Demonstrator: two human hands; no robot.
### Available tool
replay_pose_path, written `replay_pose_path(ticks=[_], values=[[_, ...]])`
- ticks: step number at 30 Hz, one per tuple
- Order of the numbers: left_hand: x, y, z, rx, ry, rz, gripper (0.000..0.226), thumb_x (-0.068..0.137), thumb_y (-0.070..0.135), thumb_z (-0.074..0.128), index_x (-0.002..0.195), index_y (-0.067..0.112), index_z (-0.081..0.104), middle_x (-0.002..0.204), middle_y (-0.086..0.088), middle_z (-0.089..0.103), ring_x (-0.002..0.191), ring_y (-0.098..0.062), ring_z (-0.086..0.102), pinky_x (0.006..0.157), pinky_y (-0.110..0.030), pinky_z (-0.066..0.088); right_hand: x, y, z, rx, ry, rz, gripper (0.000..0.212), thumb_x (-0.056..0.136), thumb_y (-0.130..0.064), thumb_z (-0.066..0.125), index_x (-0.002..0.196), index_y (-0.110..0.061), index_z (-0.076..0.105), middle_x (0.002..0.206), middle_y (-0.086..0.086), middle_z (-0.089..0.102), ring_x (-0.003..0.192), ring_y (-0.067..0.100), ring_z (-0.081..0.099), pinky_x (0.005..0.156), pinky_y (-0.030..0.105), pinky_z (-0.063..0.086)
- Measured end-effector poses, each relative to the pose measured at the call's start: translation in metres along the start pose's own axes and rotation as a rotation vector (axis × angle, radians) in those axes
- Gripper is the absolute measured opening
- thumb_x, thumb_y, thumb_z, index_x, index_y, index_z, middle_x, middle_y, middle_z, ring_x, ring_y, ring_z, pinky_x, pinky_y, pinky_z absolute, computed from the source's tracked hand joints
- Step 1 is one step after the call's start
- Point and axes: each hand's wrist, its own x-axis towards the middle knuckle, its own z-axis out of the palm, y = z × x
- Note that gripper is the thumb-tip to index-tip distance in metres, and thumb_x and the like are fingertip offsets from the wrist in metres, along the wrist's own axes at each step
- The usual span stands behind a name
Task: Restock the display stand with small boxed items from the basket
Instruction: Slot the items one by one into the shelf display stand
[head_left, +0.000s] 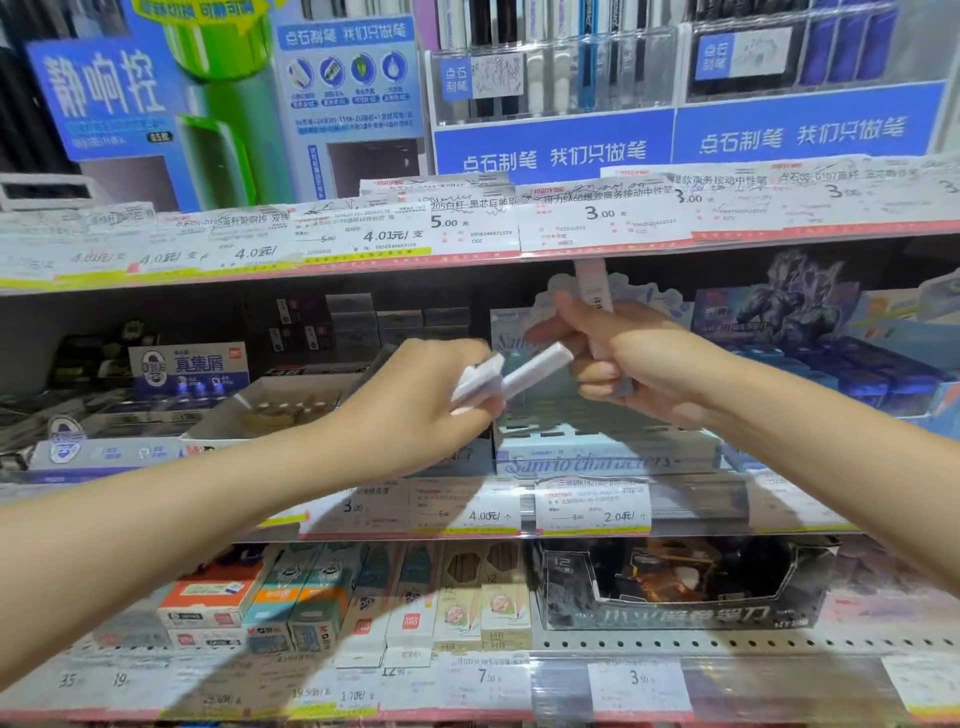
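left hand (415, 395): pinches two small boxes (511, 376)
right hand (623, 358): grips more boxes (592, 283)
handling: light, stiff, crushable; hold long sides

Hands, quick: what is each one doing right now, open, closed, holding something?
Left hand: closed on slim white boxes.
Right hand: closed on a slim pale box held upright.
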Motion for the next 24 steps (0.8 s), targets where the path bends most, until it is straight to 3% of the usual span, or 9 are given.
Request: replay_pose_path(ticks=[4, 6, 8, 10, 12, 16, 19, 21, 24], values=[[0.001, -0.015, -0.002, 0.444, 0.056, 0.36, 0.009, 0.077, 0.016, 0.048, 0.074, 0.009, 0.052, 0.059, -0.004, 0.057, 0.047, -0.03, 0.053, 0.039, -0.032, 0.038, -0.005, -0.004, 0.0, -0.2, -0.1, 0.14, 0.028, 0.089, -0.031, 0.051, 0.092, -0.005, 0.064, 0.069, 0.0, 0.063, 0.035, 0.003, 0.023, 0.036, 0.012, 0.019], [0.003, -0.015, -0.003, 0.601, 0.068, 0.491, 0.015, 0.074, 0.011, 0.041, 0.072, 0.006, 0.055, 0.057, -0.007, 0.056, 0.037, -0.03, 0.047, 0.031, -0.028, 0.032, -0.01, -0.006, 0.004, -0.302, -0.17, 0.193, 0.023, 0.088, -0.03, 0.054, 0.077, -0.015, 0.068, 0.047, -0.009, 0.051, 0.037, 0.004, 0.022, 0.039, 0.013, 0.019], [0.006, -0.017, -0.003, 0.671, 0.074, 0.589, 0.015, 0.075, 0.005, 0.039, 0.074, 0.005, 0.053, 0.057, -0.009, 0.055, 0.033, -0.027, 0.041, 0.03, -0.024, 0.026, -0.01, -0.006, 0.006, -0.358, -0.193, 0.202, 0.03, 0.083, -0.03, 0.061, 0.056, -0.017, 0.062, 0.04, -0.009, 0.031, 0.039, 0.007, 0.021, 0.04, 0.014, 0.02], [0.009, -0.018, -0.004, 0.725, 0.057, 0.64, 0.008, 0.076, 0.002, 0.04, 0.08, 0.007, 0.046, 0.062, -0.009, 0.057, 0.034, -0.024, 0.04, 0.03, -0.023, 0.026, -0.008, -0.006, 0.007, -0.404, -0.212, 0.17, 0.022, 0.08, -0.024, 0.065, 0.076, -0.003, 0.062, 0.046, -0.005, 0.027, 0.041, 0.007, 0.022, 0.039, 0.014, 0.022], [0.011, -0.021, -0.003, 0.747, 0.058, 0.658, 0.011, 0.075, 0.001, 0.043, 0.083, 0.008, 0.043, 0.066, -0.009, 0.061, 0.035, -0.024, 0.042, 0.029, -0.023, 0.029, -0.006, -0.004, 0.006, -0.409, -0.204, 0.151, 0.022, 0.081, -0.015, 0.064, 0.097, 0.0, 0.063, 0.051, -0.003, 0.029, 0.04, 0.005, 0.025, 0.038, 0.014, 0.023], [0.01, -0.019, -0.005, 0.684, 0.098, 0.571, 0.023, 0.079, 0.008, 0.037, 0.092, 0.002, 0.056, 0.065, -0.012, 0.064, 0.036, -0.03, 0.051, 0.027, -0.03, 0.039, -0.003, -0.002, 0.002, -0.411, -0.161, 0.181, 0.024, 0.083, -0.015, 0.063, 0.104, -0.005, 0.059, 0.05, -0.003, 0.032, 0.04, 0.006, 0.028, 0.039, 0.014, 0.026], [0.005, -0.022, -0.005, 0.679, 0.035, 0.544, 0.03, 0.079, 0.011, 0.036, 0.094, 0.002, 0.061, 0.073, -0.014, 0.067, 0.036, -0.032, 0.052, 0.028, -0.031, 0.04, 0.002, -0.001, 0.001, -0.478, -0.062, 0.072, 0.026, 0.086, -0.007, 0.057, 0.111, -0.005, 0.053, 0.054, -0.001, 0.039, 0.041, 0.008, 0.032, 0.041, 0.015, 0.028], [0.001, -0.024, -0.005, 0.714, -0.052, 0.535, 0.028, 0.073, 0.007, 0.052, 0.099, 0.008, 0.064, 0.092, -0.011, 0.072, 0.036, -0.031, 0.053, 0.028, -0.027, 0.04, 0.006, -0.001, 0.002, -0.546, -0.007, -0.032, 0.031, 0.086, -0.003, 0.056, 0.113, -0.019, 0.054, 0.068, -0.003, 0.049, 0.047, 0.005, 0.041, 0.046, 0.014, 0.034], [-0.004, -0.027, -0.004, 0.718, -0.127, 0.474, 0.054, 0.06, 0.0, 0.07, 0.111, 0.015, 0.063, 0.093, -0.007, 0.073, 0.038, -0.027, 0.057, 0.03, -0.023, 0.035, 0.016, 0.002, 0.006, -0.689, 0.076, -0.117, 0.033, 0.086, -0.007, 0.058, 0.116, -0.02, 0.051, 0.08, -0.011, 0.053, 0.064, 0.004, 0.052, 0.057, 0.019, 0.044]])
